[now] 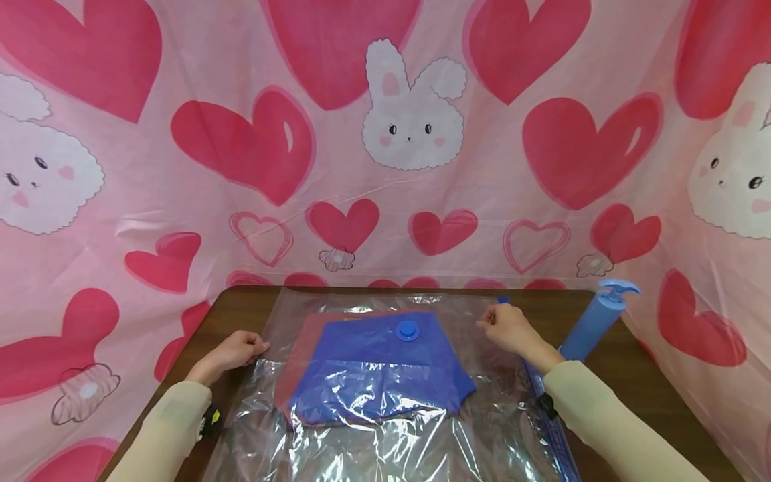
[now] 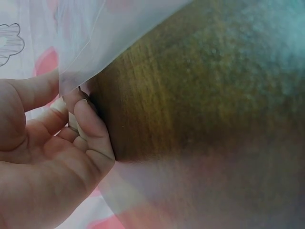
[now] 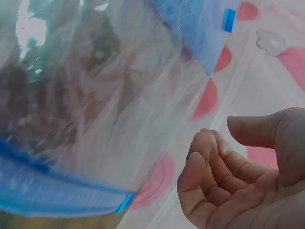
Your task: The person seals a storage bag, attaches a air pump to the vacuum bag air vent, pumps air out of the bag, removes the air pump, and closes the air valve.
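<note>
A clear vacuum storage bag (image 1: 434,455) lies across the table with folded blue cloth (image 1: 367,368) and red cloth (image 1: 301,355) inside. A round blue valve (image 1: 407,330) sits on its upper face, over the blue cloth. My left hand (image 1: 231,351) pinches the bag's left edge; in the left wrist view, thumb and fingers meet on the clear film (image 2: 86,62). Above the bag's upper right corner is my right hand (image 1: 512,328). Its fingers are loosely curled around nothing in the right wrist view, apart from the bag's blue zip strip (image 3: 62,186).
A blue hand pump (image 1: 590,328) stands on the right side of the brown wooden table (image 1: 638,402), beside my right forearm. Pink fabric (image 1: 337,187) printed with hearts and rabbits hangs behind and at both sides.
</note>
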